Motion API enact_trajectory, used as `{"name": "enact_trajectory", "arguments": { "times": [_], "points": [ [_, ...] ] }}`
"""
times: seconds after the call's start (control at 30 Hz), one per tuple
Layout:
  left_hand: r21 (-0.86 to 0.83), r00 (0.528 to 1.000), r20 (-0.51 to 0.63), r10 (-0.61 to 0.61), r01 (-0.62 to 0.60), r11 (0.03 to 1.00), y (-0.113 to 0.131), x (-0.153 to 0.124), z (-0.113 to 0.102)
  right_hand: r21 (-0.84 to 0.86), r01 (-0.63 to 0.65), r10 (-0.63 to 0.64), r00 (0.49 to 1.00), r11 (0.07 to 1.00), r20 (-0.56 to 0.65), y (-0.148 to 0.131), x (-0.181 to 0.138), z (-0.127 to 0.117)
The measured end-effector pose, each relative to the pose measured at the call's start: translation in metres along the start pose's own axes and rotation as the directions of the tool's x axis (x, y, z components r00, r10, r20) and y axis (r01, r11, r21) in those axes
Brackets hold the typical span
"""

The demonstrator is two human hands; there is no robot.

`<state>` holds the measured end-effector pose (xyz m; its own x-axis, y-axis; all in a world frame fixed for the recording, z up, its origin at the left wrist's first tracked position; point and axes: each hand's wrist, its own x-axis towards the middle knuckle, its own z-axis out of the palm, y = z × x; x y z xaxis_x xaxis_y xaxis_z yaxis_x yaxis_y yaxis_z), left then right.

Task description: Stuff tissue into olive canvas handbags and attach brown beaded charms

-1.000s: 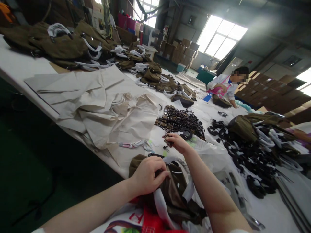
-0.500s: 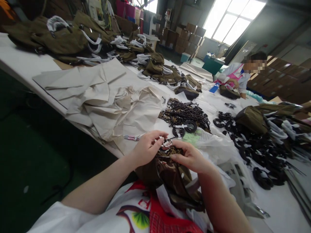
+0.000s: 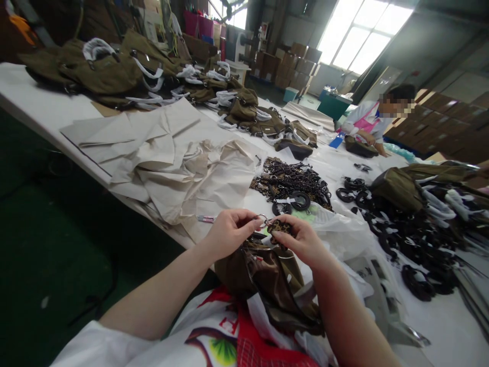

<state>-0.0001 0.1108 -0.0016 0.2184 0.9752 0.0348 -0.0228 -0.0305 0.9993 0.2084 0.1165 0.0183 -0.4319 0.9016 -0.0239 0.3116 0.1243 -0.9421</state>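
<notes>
Between thumb and fingers, my left hand [image 3: 230, 233] pinches a thin silver metal ring [image 3: 266, 220]. My right hand [image 3: 306, 243] grips a leopard-patterned charm [image 3: 280, 232] beside that ring; the two appear joined. Below both hands, an olive-brown bag [image 3: 273, 278] rests against my front, its zippered opening spread and its lining showing. Part of the ring is covered by my left fingers. Just past my hands lie a pile of dark beaded, leopard-patterned pieces [image 3: 294, 178] and a coiled black strap [image 3: 300, 200].
Crumpled beige sheets [image 3: 168, 163] cover the table's left part. Olive bags [image 3: 103, 71] with white-wrapped handles line the far side. Black coiled straps [image 3: 416, 283] and plastic wrapping [image 3: 344, 229] lie on the right. Across the table a person [image 3: 367, 122] handles a bag.
The charm has been lifted off the bag's opening and now shows between my right fingers. My right hand has turned, and the ring has tilted lower between both hands.
</notes>
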Motion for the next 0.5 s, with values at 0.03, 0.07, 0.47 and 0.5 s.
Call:
{"name": "enact_trajectory", "arguments": {
  "times": [0.03,0.07,0.47,0.5],
  "points": [
    [-0.004,1.000,-0.014,-0.003,0.003,1.000,0.0005,0.0001,0.0006,-0.017,0.005,-0.006,1.000,1.000,-0.021,-0.0003,0.0003,0.0010],
    [-0.009,1.000,-0.023,-0.006,0.006,1.000,0.0011,0.0002,0.0013,-0.035,0.012,-0.014,0.999,0.999,-0.039,-0.0007,0.0006,0.0020],
    [-0.072,0.993,0.032,-0.115,0.117,0.990,0.0043,0.0012,0.0030,-0.290,0.098,-0.174,0.953,0.952,-0.249,-0.0063,0.0072,0.0080],
    [-0.057,0.993,0.042,-0.110,0.113,0.992,0.0039,0.0016,0.0028,-0.294,0.099,-0.176,0.953,0.951,-0.248,-0.0062,0.0081,0.0077]
  ]
}}
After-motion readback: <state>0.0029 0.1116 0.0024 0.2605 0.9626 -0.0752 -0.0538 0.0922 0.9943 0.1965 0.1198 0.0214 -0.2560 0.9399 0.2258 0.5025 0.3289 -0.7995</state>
